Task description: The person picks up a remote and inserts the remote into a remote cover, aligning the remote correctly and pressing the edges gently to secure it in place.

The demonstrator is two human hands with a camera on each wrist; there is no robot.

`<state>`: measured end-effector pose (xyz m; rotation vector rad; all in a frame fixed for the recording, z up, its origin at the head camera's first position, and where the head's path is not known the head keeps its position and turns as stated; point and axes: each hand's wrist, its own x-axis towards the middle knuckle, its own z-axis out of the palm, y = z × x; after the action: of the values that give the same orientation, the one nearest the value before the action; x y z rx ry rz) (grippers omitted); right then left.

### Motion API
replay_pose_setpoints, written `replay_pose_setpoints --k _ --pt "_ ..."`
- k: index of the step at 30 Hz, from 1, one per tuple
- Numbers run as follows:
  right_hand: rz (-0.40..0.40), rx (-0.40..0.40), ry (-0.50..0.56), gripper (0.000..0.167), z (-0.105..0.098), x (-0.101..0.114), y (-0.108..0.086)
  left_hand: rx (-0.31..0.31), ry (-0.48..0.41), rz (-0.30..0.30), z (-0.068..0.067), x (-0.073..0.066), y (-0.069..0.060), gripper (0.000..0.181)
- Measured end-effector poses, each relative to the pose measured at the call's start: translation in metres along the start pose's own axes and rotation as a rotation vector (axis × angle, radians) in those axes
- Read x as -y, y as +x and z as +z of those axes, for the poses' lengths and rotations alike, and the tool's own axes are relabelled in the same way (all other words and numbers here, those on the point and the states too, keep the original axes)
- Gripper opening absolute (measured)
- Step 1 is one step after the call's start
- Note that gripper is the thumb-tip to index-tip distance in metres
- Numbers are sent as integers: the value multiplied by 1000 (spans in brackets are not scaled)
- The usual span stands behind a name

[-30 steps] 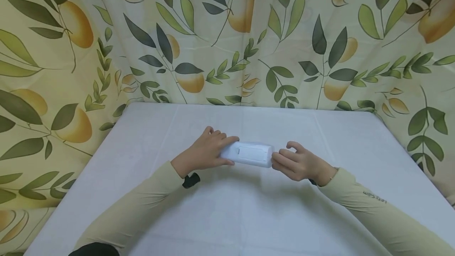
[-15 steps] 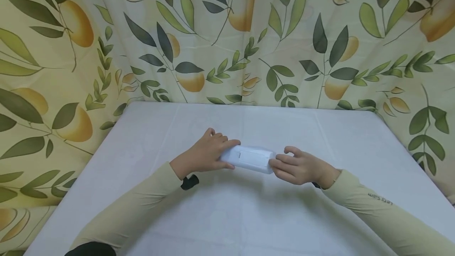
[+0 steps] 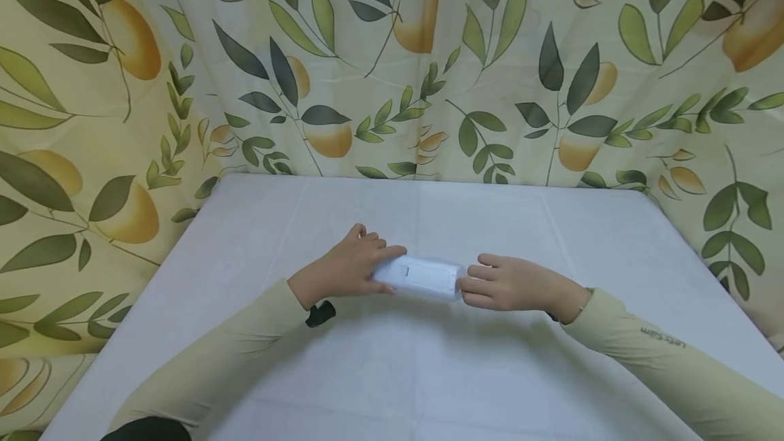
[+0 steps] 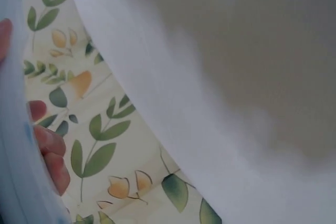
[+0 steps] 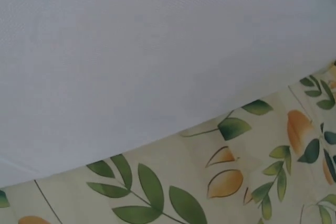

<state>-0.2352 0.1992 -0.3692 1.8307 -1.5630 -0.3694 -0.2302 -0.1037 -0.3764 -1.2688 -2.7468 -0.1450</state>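
Note:
A white remote control [image 3: 429,278] is held above the table, its back with the rectangular battery cover facing up. My left hand [image 3: 349,267] grips its left end, thumb and a finger on opposite long sides. In the left wrist view the white remote [image 4: 16,129] runs along the left edge, with fingertips [image 4: 52,150] curled at its side. My right hand [image 3: 514,283] holds the remote's right end between curled fingers; its thumb is hidden. The right wrist view shows neither the hand nor the remote.
A white cloth covers the table [image 3: 343,373], and shadows of the arms fall on it. Behind and to the left hangs a curtain [image 3: 380,107] printed with leaves and orange fruit. A black band [image 3: 321,314] is on the left wrist.
Both hands and the remote have shifted slightly left and a little toward me. The right hand's raised index finger has come down closer to its other fingers.

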Motion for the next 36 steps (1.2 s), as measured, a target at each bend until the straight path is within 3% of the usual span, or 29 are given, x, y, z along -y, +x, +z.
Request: replay_pose_setpoints --k 5,10,15,23,29,33,36 --pt "46 53 -56 43 1 -3 -5 -17 3 25 0 0 0 61" --pt "103 8 -72 38 4 -3 -8 -38 20 53 2 1 0 61" --pt "93 -65 -93 28 6 -5 -9 -37 21 75 2 1 -1 61" --pt "57 -62 -166 25 4 -12 -11 -60 73 116 2 0 1 58" --pt "6 8 -134 31 3 -13 -9 -32 107 54 7 -4 5 55" --pt "22 110 -96 38 1 -15 -4 -71 202 -13 7 -7 8 57" --pt "51 135 -73 40 0 -17 1 -112 267 -44 5 -10 12 57"
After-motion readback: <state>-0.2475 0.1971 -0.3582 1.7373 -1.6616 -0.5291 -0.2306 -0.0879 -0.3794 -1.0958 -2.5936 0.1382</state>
